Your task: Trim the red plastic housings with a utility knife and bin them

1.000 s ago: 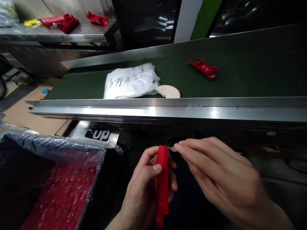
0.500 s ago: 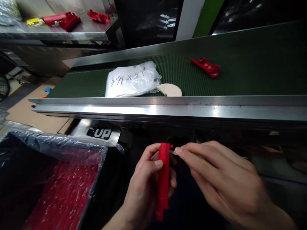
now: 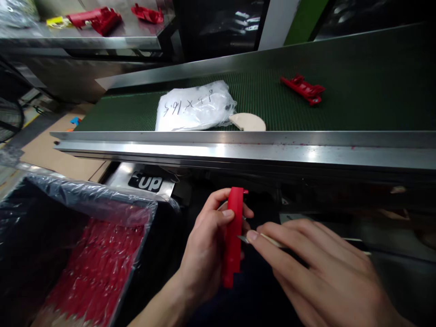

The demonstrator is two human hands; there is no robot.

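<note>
Two hands point(image 3: 206, 234) point(image 3: 323, 272) hold a red part point(image 3: 234, 240) and a pointed blade point(image 3: 243, 239).

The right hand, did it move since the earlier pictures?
Yes. The right hand has moved farther from the conveyor's metal rail, lower down in the view.

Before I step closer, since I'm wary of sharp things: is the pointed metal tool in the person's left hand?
No, the right hand holds the pointed metal tool, while the left hand grips the red part.
</note>
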